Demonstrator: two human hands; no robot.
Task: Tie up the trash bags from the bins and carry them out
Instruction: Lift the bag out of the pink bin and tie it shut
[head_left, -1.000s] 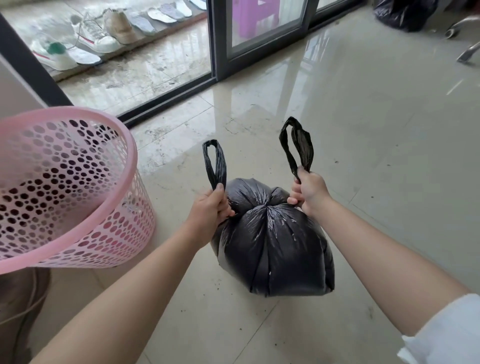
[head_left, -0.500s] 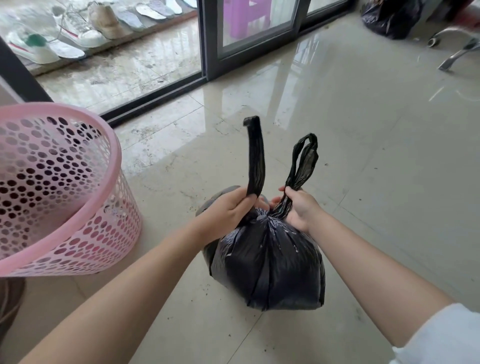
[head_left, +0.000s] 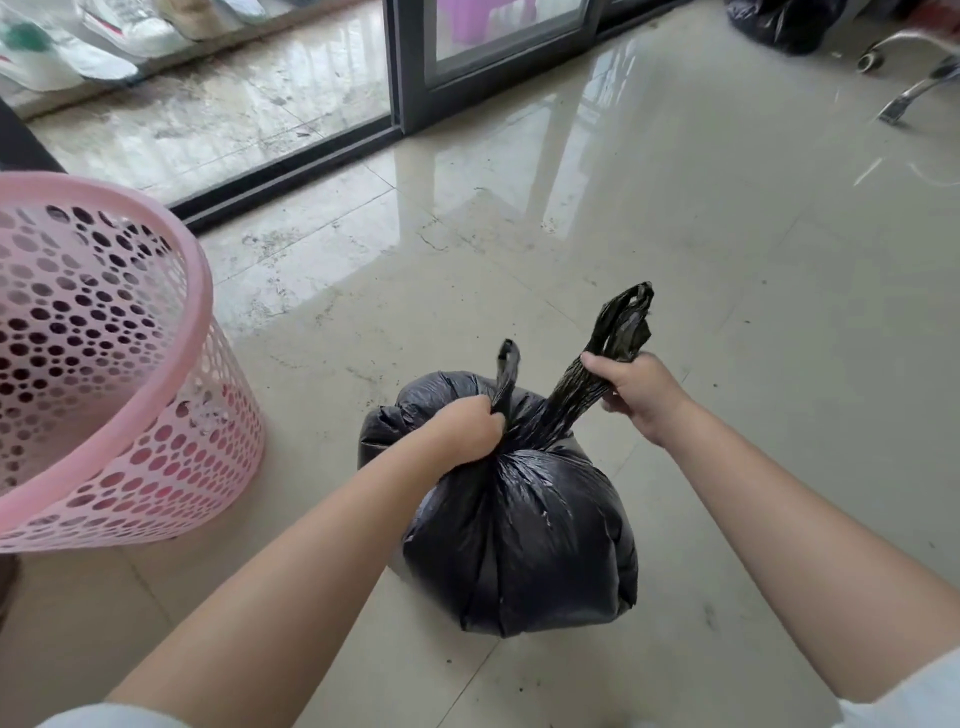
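**Filled black trash bag held by its two handle strips, knot in progress**

A full black trash bag (head_left: 519, 525) is seen standing on the tiled floor (head_left: 727, 312), at about 6 o'clock of the view's centre and at 3 o'clock from the pink perforated bin (head_left: 119, 374), from which it stands apart. The left hand (head_left: 467, 431) is clenched on the gathered neck of the bag, and the short left handle strip (head_left: 508, 371) is seen poking up out of the fist. The right hand (head_left: 636, 395) is closed around the right handle strip (head_left: 608, 353), which is pulled taut toward 1 o'clock with its crumpled loop standing free above the knuckles.

The film is judged thin, soft and slick; its folds gleam and crease under tension, so tearing is likely if it is yanked or dragged across the gritty tiles. The rounded, bulging body suggests a moderate load that will sag and swing once lifted. The body itself offers no firm purchase. The best hold is judged to be the neck or the knotted strips, where the plastic is bunched thick. A second dark bag (head_left: 779, 23) is seen far off at 1 o'clock, beside a chair base (head_left: 914, 78).
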